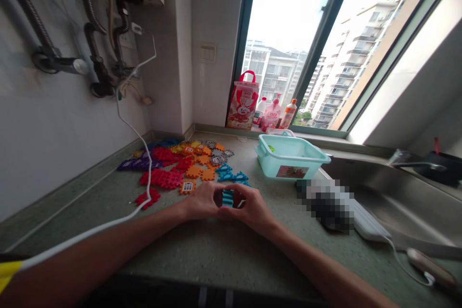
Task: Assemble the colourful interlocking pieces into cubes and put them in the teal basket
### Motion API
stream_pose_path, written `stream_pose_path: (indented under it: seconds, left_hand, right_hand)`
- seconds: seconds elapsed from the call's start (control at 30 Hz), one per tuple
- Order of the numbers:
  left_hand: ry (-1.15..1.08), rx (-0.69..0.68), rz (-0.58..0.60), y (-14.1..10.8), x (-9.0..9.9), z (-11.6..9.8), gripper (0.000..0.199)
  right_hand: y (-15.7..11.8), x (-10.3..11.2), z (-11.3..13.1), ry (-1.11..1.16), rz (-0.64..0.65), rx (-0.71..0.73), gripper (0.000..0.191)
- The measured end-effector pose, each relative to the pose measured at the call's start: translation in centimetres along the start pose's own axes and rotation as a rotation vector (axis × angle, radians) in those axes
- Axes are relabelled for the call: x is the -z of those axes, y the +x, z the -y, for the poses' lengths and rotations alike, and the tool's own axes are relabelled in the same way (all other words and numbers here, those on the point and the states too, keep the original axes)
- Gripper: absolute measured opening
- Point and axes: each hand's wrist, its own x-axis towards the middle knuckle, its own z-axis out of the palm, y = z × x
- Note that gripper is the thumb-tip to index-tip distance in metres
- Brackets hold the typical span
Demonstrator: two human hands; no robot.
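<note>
Both my hands meet at the front middle of the counter, curled around a small stack of blue puzzle tiles (227, 198). My left hand (205, 200) grips the stack from the left, and my right hand (251, 206) closes on it from the right. Fingers hide part of the stack's edges. Just beyond my hands lie loose blue tiles (231, 175). Orange tiles (194, 172), red tiles (168, 178) and purple tiles (133, 162) with notched edges are spread out to the left. One orange tile with a white window pattern (187, 186) lies near my left hand.
A mint-green plastic bin (288, 154) stands right of the tiles, beside a steel sink (382, 197). A white cable (135, 130) crosses the counter and red tiles. A white power strip (371, 221) lies by the sink. Bottles (272, 114) and a red bag (243, 103) line the windowsill.
</note>
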Motion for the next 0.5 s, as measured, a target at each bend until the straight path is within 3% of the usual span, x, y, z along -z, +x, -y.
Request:
stream_pose_path:
  seconds: [0.17, 0.3, 0.43, 0.5]
  left_hand:
    - [0.041, -0.061, -0.005, 0.0, -0.3, 0.0, 0.053]
    - [0.012, -0.109, 0.027, -0.1, -0.1, 0.3, 0.066]
    - [0.055, -0.174, 0.071, -0.2, 2.0, 0.0, 0.092]
    - [0.119, -0.210, 0.009, 0.5, 3.3, -0.6, 0.085]
  right_hand:
    - [0.0, 0.1, 0.5, -0.009, -0.006, 0.012, 0.046]
    - [0.0, 0.4, 0.8, -0.035, -0.021, 0.040, 0.047]
    - [0.2, 2.3, 0.6, -0.036, -0.099, 0.077, 0.048]
    - [0.6, 4.0, 0.3, -0.028, -0.181, 0.094, 0.048]
